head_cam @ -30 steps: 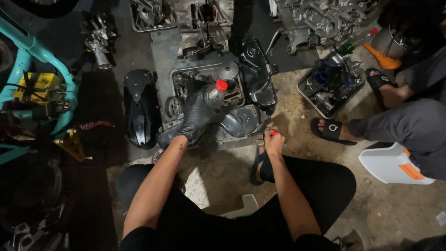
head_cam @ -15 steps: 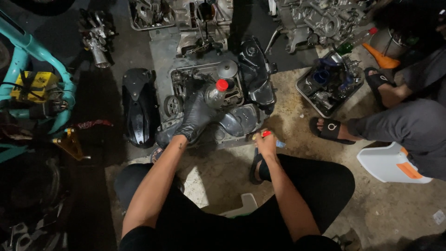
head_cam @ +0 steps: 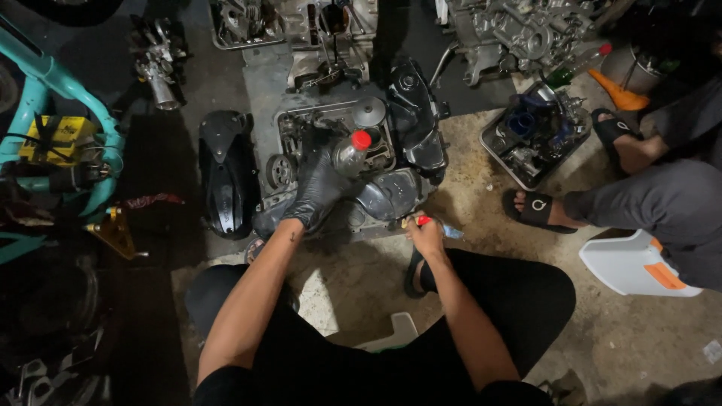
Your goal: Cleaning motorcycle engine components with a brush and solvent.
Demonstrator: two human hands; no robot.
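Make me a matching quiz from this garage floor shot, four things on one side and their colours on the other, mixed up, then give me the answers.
Things:
1. Glove on the left hand
2. Cap of the bottle
3. Frame at the left edge
4. Funnel near the top right

Colours:
A. Orange
B. Black
C. Red
D. Teal

Pairs: 1-B, 2-C, 3-D, 4-A
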